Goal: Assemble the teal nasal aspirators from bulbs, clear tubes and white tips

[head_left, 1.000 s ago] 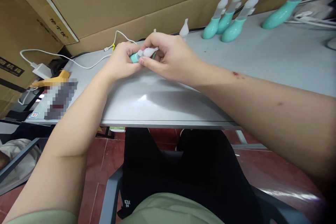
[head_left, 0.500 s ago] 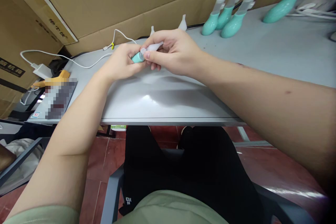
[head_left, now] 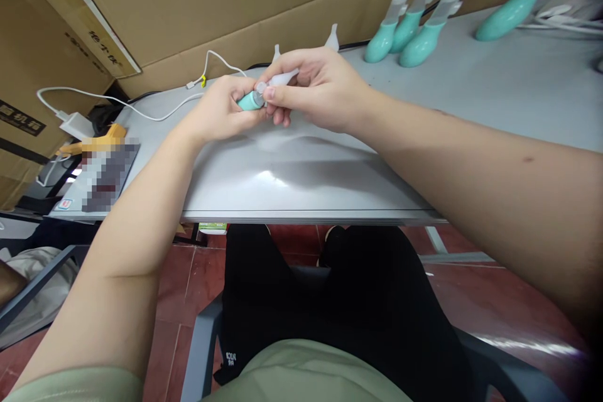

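Observation:
In the head view, my left hand is closed around the turquoise bulb of a nasal aspirator, most of which is hidden in the palm. My right hand pinches the aspirator's clear and white nozzle between thumb and fingers, its tip pointing right. The nozzle's clear base is right at the bulb's mouth; whether the two are joined I cannot tell. Both hands are above the grey table. Behind them, a white nozzle tip and another white tip stick up.
Several turquoise aspirators stand at the back right, one farther right. Cardboard lines the table's back. At left are a white cable, a charger, a yellow object and a blurred-out flat item.
The nozzle in my right hand has shifted slightly right, and more of the bulb's mouth shows. My left hand keeps its hold on the bulb. The whole view has moved a little.

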Demonstrator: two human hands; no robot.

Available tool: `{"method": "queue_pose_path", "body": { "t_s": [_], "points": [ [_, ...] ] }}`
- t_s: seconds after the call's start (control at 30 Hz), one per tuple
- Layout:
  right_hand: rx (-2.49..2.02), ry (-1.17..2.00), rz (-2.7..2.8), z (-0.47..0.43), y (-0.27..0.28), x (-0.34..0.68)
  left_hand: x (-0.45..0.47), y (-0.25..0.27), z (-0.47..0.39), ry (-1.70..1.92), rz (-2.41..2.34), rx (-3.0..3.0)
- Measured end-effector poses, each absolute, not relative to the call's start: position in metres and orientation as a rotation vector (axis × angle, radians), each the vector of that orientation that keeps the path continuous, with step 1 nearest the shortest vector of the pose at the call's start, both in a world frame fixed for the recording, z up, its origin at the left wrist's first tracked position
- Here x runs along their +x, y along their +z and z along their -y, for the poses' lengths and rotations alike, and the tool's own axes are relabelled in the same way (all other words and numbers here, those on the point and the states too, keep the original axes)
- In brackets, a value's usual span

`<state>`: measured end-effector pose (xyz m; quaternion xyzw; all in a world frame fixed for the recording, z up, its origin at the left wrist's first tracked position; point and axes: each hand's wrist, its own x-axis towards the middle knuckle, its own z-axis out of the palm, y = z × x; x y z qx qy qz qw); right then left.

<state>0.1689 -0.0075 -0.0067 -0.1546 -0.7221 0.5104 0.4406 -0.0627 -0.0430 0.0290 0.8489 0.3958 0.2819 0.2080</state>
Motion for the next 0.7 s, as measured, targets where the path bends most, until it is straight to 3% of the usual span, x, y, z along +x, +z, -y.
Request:
{"method": "queue_pose_path", "body": {
  "t_s": [0.53, 0.7],
  "points": [
    [-0.336, 1.399, 1.701, 0.011, -0.001, 0.173, -0.070, 0.028, 0.040, 0.864, -1.086, 2.315],
    [-0.429, 1.278, 1.643, 0.017, 0.003, 0.174, -0.086, 0.026, 0.023, 0.980, -1.260, 2.258]
  ]
}}
